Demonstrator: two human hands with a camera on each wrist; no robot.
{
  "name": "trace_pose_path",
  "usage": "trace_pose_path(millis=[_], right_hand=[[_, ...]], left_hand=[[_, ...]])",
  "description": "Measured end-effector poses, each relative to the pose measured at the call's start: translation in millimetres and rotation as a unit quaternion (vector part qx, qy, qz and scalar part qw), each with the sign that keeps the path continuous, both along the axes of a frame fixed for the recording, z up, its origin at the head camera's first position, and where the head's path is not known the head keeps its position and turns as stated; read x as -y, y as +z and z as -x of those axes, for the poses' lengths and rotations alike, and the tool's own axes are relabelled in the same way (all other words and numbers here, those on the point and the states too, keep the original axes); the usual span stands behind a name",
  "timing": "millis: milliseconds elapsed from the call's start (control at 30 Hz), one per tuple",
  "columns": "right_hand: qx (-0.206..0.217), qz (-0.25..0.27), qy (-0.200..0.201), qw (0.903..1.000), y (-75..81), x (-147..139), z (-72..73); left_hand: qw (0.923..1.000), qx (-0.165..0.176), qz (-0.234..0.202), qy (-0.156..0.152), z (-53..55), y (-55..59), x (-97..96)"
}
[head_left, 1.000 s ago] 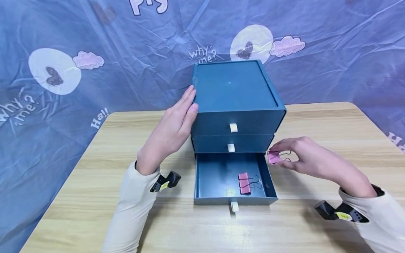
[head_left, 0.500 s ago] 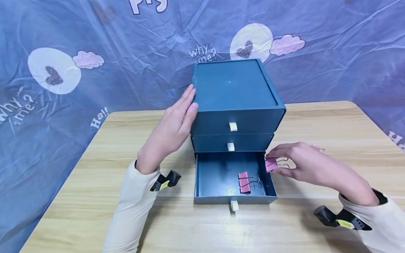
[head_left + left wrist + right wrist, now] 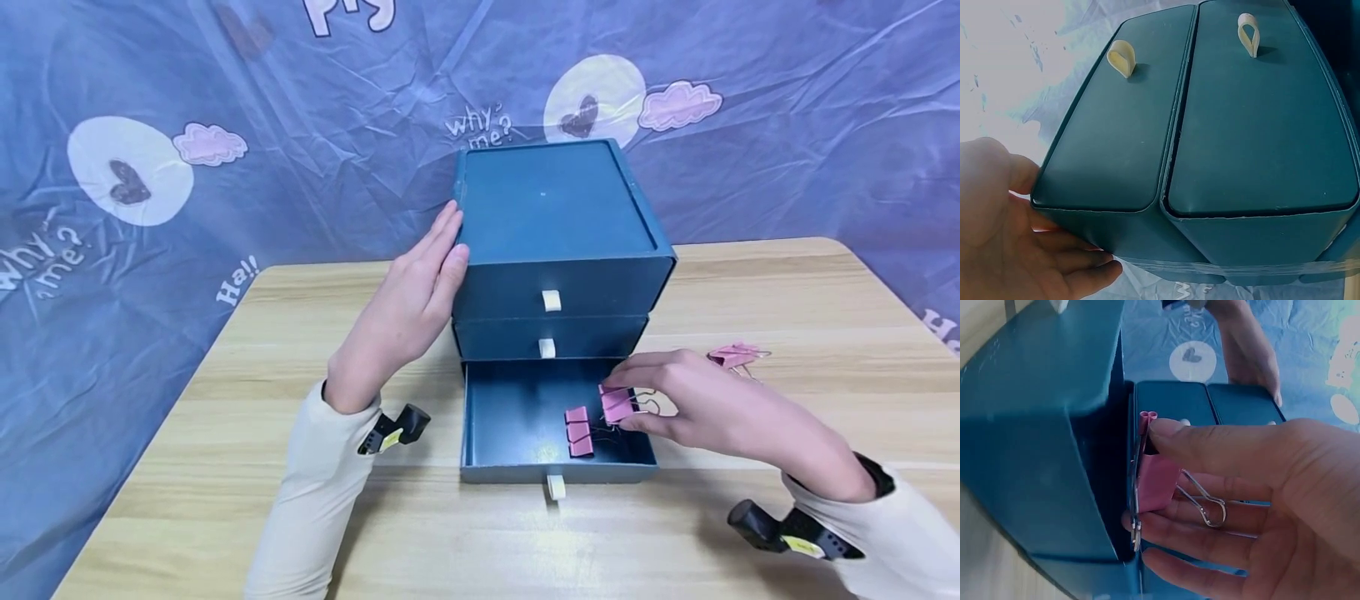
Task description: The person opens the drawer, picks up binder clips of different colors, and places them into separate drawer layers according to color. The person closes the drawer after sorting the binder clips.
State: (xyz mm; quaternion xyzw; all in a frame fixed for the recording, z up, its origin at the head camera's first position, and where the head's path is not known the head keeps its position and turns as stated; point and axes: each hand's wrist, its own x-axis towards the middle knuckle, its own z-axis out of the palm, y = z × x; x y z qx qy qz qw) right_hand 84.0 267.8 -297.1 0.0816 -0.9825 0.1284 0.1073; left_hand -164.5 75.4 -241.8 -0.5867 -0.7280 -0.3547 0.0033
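A blue three-drawer box [image 3: 555, 204] stands on the table with its bottom drawer [image 3: 510, 412] pulled out. My left hand [image 3: 401, 308] rests against the box's upper left side, fingers straight; the left wrist view shows it touching the casing beside two closed drawer fronts. Over the right part of the open drawer, my right hand [image 3: 697, 404] pinches a pink binder clip [image 3: 617, 404] between thumb and fingers. The right wrist view shows that clip [image 3: 1159, 481] with its wire handles spread. Another pink binder clip [image 3: 578, 432] lies inside the drawer, its handles partly hidden by the held one.
A further pink binder clip [image 3: 735, 355] lies on the wooden table [image 3: 225, 433], to the right of the box and behind my right hand. White loop tabs [image 3: 552, 301] stick out from the drawer fronts. A printed blue cloth [image 3: 337, 150] hangs behind the table.
My right hand has moved left with its binder clip, from beside the box to over the open drawer. The clip on the table has come into view. My left hand stays put.
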Motion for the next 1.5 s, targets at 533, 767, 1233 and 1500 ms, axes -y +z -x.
trace_pose_path(millis=[533, 767, 1233, 1500], right_hand=[[0.035, 0.039, 0.024, 0.9983, -16.7, 25, 19.2], [0.041, 0.029, 0.026, 0.9984, -22.5, 33, 30.5], [0.023, -0.005, 0.028, 0.9993, -37.2, 47, 55.3], [0.069, 0.016, 0.022, 0.9972, -45.6, 55, 66.8]], left_hand=[[1.0, -0.005, -0.005, 0.006, -1.4, -1.8, -0.5], [1.0, -0.001, -0.005, 0.008, -2.2, -1.9, 0.1], [0.9999, 0.0, -0.008, 0.007, -1.1, -3.1, 0.1], [1.0, -0.001, -0.005, 0.002, -1.1, -3.2, 0.2]])
